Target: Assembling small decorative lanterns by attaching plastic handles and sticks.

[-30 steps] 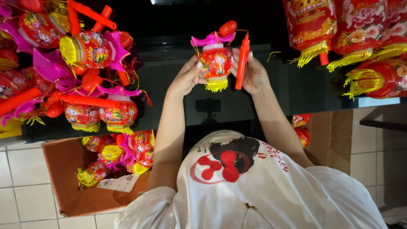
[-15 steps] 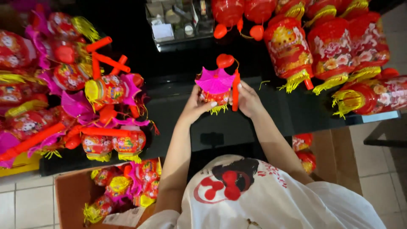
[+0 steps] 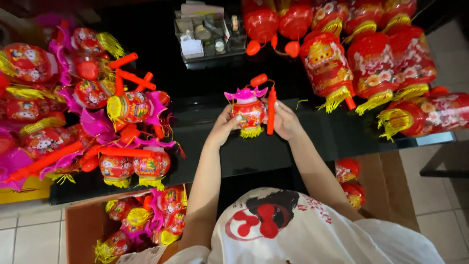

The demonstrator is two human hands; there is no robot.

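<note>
Small shop or stockroom: heaps of identical toy lanterns [image 3: 122,107] on black counter [image 3: 273,146], more in cardboard box [image 3: 83,230], tiled floor [image 3: 29,239], clear organiser [image 3: 210,32].

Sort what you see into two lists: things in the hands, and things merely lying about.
In hand:
- small lantern with pink top and yellow fringe, in the left hand
- red stick, by the right hand

Lying about:
- lantern pile on the left
- big red lanterns on the right
- clear organiser tray
- cardboard box of lanterns
</note>
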